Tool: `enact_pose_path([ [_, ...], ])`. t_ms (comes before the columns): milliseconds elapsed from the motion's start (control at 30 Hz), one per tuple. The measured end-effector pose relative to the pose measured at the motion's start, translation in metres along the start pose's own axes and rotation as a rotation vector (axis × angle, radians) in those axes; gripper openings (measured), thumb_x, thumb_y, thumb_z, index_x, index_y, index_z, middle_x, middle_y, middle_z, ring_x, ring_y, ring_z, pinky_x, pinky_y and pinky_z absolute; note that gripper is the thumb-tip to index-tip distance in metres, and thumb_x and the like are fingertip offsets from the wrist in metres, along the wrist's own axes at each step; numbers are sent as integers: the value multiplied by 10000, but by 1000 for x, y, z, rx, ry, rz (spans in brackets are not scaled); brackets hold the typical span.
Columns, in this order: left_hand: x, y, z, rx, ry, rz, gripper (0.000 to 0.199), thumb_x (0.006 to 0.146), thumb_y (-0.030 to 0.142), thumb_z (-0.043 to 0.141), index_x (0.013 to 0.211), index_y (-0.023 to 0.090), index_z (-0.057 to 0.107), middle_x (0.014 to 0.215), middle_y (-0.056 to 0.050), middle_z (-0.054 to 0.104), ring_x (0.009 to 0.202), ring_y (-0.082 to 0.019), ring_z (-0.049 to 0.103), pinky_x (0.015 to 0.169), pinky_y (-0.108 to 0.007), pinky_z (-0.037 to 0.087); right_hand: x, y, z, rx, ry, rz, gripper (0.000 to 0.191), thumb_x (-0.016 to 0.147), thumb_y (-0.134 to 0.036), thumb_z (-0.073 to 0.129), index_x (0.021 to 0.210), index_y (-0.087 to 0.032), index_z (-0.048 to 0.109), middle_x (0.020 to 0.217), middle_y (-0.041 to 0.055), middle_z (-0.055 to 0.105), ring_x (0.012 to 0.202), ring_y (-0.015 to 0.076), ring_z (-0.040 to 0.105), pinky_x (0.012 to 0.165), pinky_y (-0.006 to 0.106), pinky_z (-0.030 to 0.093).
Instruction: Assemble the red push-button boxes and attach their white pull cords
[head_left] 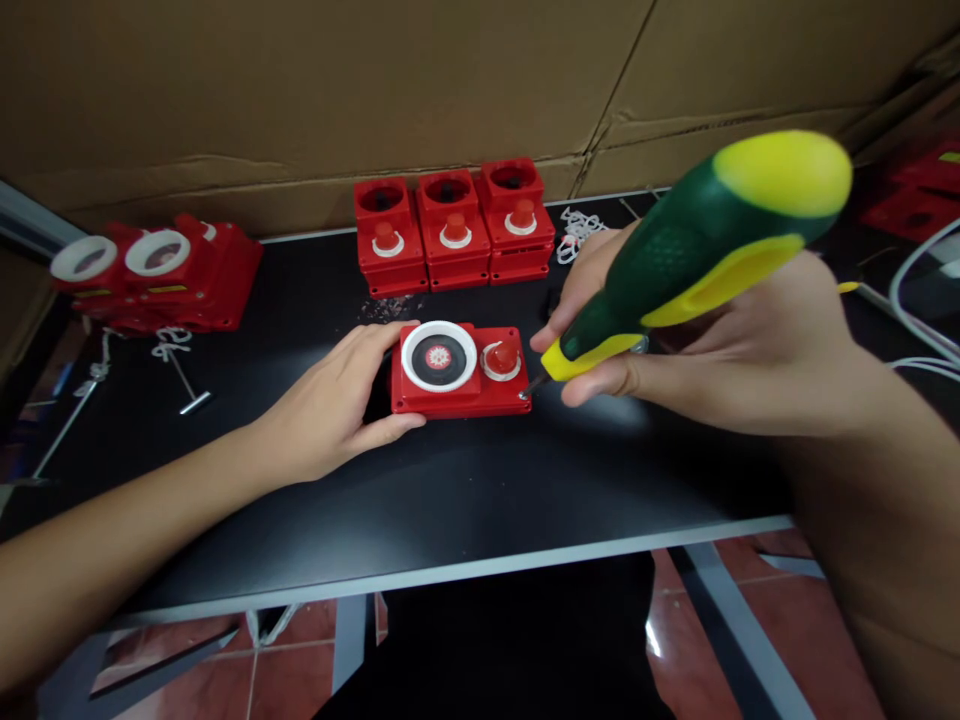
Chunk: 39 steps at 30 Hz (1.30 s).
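A red box-shaped device (450, 400) lies on the black table, with a white-ringed round black sounder or speaker (439, 358) on its left and a red domed lamp (502, 358) in a white ring on its right. Around its left end are the fingers and thumb of my left hand (330, 400), closed on it. My right hand (720, 350) grips a green and yellow screwdriver (675, 240), tilted down to the left. The tip meets a screw at the device's front right corner. Part of the right fingers is hidden behind the handle.
Three similar red devices (454, 230) stand in a row at the back. More red devices with white rings (161, 270) are at the left, near a small metal hammer-like rod (195, 402). White cord (577, 235) lies behind my right hand; cardboard (300, 110) backs the table.
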<state>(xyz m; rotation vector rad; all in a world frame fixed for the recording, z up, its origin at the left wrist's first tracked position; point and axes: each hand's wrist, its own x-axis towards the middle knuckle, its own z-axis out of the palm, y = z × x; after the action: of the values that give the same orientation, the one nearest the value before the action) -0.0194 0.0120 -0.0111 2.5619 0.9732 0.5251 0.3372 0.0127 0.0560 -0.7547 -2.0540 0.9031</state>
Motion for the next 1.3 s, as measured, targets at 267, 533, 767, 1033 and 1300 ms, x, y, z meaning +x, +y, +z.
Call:
enact_pose_path([
  [267,-1,0,0,42,7,44,817,1159,673,652,1724,126,430,1649,-283,656,1472,-467,708,1229,-658,649,2,2,9,92,75,3,420,745,-327,1124,996,-347,788,964,-2,764,788,257,706,633,434,611],
  [533,-1,0,1,13,10,37,796,1138,621,687,1765,215,412,1639,-252,666,1445,-472,710,1212,-703,657,1,-5,-10,163,-160,83,180,955,-286,945,1117,-338,889,1148,38,895,1018,287,870,882,417,761],
  [767,0,0,1,57,18,62,784,1165,642,648,1735,152,424,1633,-269,667,1441,-460,722,1203,-663,670,5,-14,-12,136,-231,88,130,1030,-187,842,1075,-296,897,1102,43,906,964,275,880,872,415,764],
  [1033,-1,-1,1,48,25,57,811,1160,653,665,1724,114,443,1625,-262,674,1443,-450,719,1219,-609,646,2,-13,-5,27,-113,31,105,1017,-246,881,1104,-301,864,956,16,846,895,272,816,795,449,691],
  [1300,-1,-1,1,44,13,40,806,1153,658,669,1726,140,438,1644,-251,667,1470,-441,711,1238,-607,641,1,-8,10,80,26,45,239,865,-275,1031,969,-316,820,956,14,772,855,243,729,682,407,617],
])
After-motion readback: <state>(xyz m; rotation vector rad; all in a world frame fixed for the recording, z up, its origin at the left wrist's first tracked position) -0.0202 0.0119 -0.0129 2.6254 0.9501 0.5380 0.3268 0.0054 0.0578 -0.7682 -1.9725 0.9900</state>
